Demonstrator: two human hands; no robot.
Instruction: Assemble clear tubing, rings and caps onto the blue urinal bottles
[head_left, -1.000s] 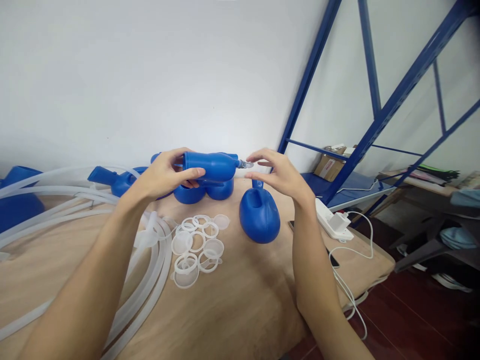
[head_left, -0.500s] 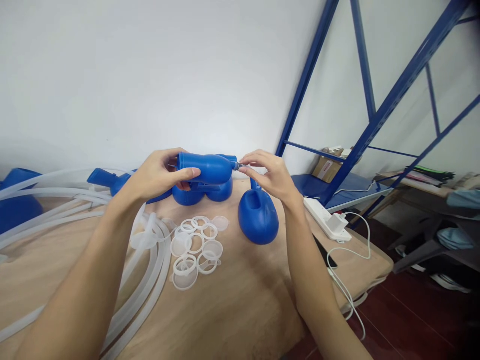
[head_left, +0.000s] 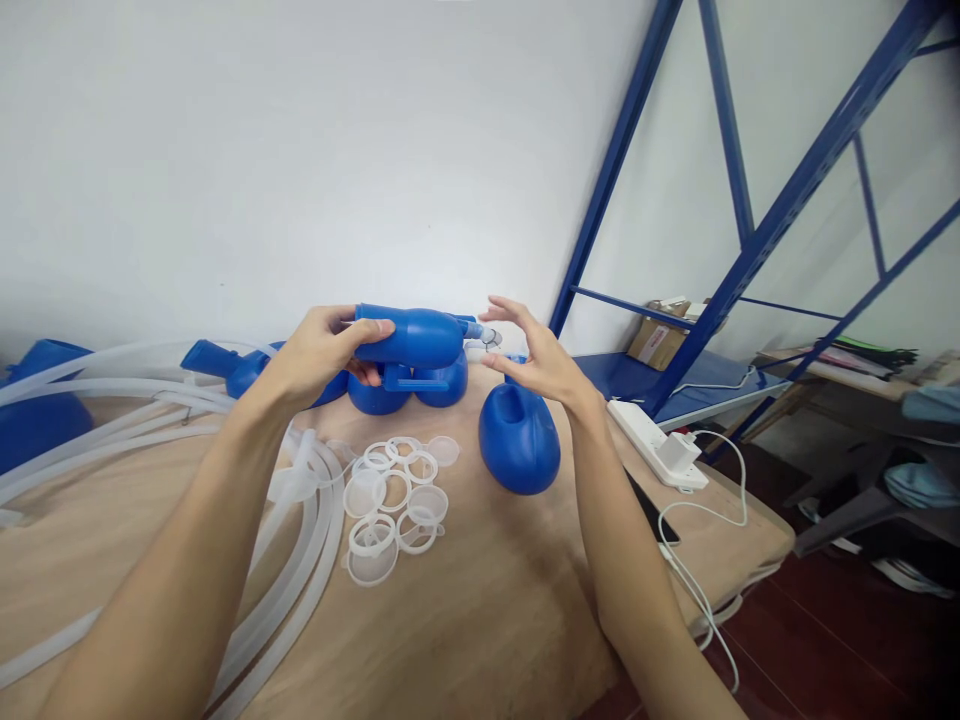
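Note:
My left hand (head_left: 334, 345) is closed around the wide neck of a blue plastic bottle with a handle (head_left: 420, 338), held on its side above the table. From the bottle's right end sticks a pale nozzle, with a small clear piece and a thin wire-like loop (head_left: 491, 338) at its tip. My right hand (head_left: 532, 350) is beside that tip, thumb and fingers apart around it. Below the right hand, another blue bottle (head_left: 519, 440) lies on the table. More blue bottles (head_left: 379, 395) stand behind the held one.
Clear round caps and rings (head_left: 397, 490) lie mid-table. Coiled translucent tubing (head_left: 300, 580) and more blue bottles (head_left: 45, 420) fill the left. At the right are a white power strip (head_left: 652, 445), a cable, a dark phone (head_left: 652, 510) and a blue metal rack (head_left: 622, 150).
My right thumb and fingers have opened from a pinch on the nozzle tip, and the clear piece with the loop now shows. The left hand still holds the bottle in nearly the same place.

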